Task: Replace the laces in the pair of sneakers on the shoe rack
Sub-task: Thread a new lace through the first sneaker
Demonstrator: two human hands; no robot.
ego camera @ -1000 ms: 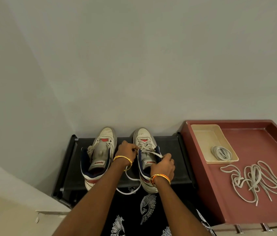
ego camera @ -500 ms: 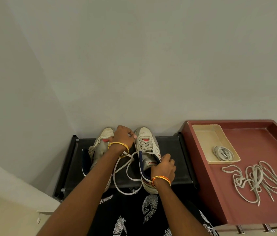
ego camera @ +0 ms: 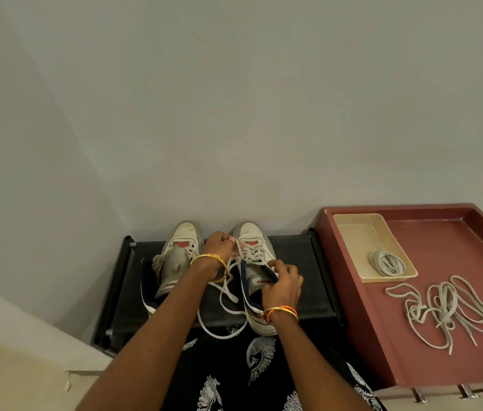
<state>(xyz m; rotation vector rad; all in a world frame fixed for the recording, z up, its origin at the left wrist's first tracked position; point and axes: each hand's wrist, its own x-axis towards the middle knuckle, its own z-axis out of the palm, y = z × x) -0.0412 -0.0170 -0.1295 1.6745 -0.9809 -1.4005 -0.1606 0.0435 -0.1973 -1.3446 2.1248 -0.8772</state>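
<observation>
Pinching the lace (ego camera: 228, 287) between curled fingers, your left hand (ego camera: 219, 246) sits just above the toe end of the right sneaker (ego camera: 256, 262), between the two shoes, with a gold bangle (ego camera: 209, 266) on that wrist. Your right hand (ego camera: 283, 284) curls tightly over the near collar of the same sneaker, gripping its tongue and edge, with an orange thread bracelet (ego camera: 280, 312) at the wrist. The lace runs from your left fingers down past the sneaker's near side and loops loosely over the front edge of the shoe rack (ego camera: 302, 280). The left sneaker (ego camera: 175, 262) stands just beside the right one, its tongue flopped open; whether any lace remains in it cannot be told. Both shoes rest on the black top shelf of the rack, toes toward the pale wall (ego camera: 234, 114). To the right of the sneakers, touching the rack's end, is a red tray table (ego camera: 441, 241). On it, farther from the sneakers, lies a loose tangle of laces (ego camera: 447, 307), and nearer the wall a beige tray (ego camera: 361, 232) holds a coiled lace (ego camera: 387, 263).
</observation>
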